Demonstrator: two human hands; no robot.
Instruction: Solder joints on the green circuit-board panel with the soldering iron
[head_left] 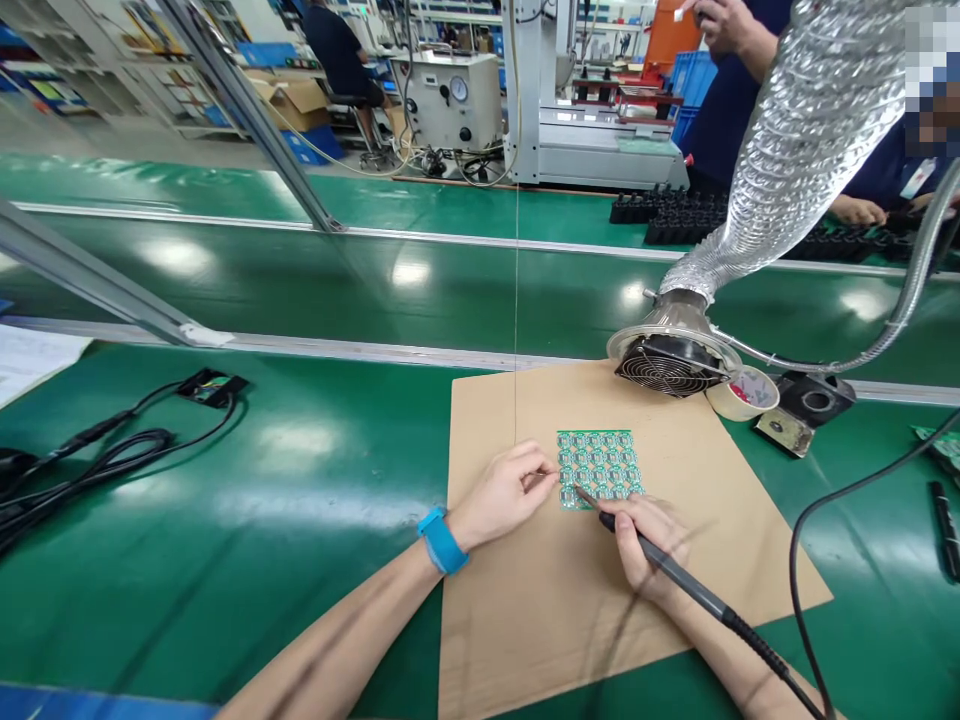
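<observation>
The green circuit-board panel (600, 462), a near-square sheet of small repeating units in rows, lies flat on a brown paper-like sheet (517, 620) spread over the glossy green worktop (315, 480). It sits between the two hands, in the upper part of the sheet.

Left hand (514, 490): positioned at the panel's left edge, wearing a bright blue wristband (442, 541) on the wrist. Thumb and forefinger are pinched together on a thin, pale wire (516, 300), which descends from above to this hand. The fingertips are just beside the panel's edge; whether they touch it cannot be determined.

Right hand (646, 540): positioned at the panel's lower right, closed in a pen-like grip around a dark grey soldering iron with a black front collar (682, 578). The iron's narrow metal tip points up and left over the panel's lower left units; contact is too small to confirm. A black cable trails from the handle.

Beyond the panel, a black fan with a round wire guard (670, 366) is fitted to the end of a crinkled silver foil duct (795, 150). Just beside it on the right stand a cream-coloured tape roll (742, 393) and a black block-shaped holder with a round opening (816, 400).
</observation>
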